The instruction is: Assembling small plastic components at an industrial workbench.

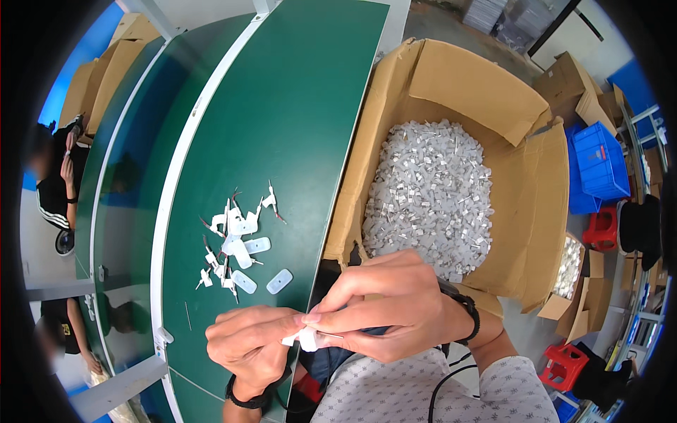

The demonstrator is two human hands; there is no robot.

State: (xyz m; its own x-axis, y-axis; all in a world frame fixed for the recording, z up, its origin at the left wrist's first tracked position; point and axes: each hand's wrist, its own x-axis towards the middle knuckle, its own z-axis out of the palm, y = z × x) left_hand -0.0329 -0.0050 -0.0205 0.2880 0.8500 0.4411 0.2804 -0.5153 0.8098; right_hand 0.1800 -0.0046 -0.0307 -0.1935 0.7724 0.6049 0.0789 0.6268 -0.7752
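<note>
My left hand (248, 345) and my right hand (391, 307) meet low in the head view, just over the near edge of a green conveyor belt (282, 106). Both pinch one small white plastic part (307, 339) between their fingertips. On the belt just beyond my hands lies a loose pile of small white plastic parts (236, 240), some with thin metal pins. Two flat oblong white pieces (279, 281) lie nearest to my hands. To the right stands an open cardboard box (486, 92) heaped with many of the same white parts (430, 194).
A second green belt (127, 141) runs along the left, with other people's arms beside it at the far left. Cardboard boxes, a blue crate (599, 158) and red stools (564, 363) stand on the floor at the right. A thin pin (187, 316) lies on the belt.
</note>
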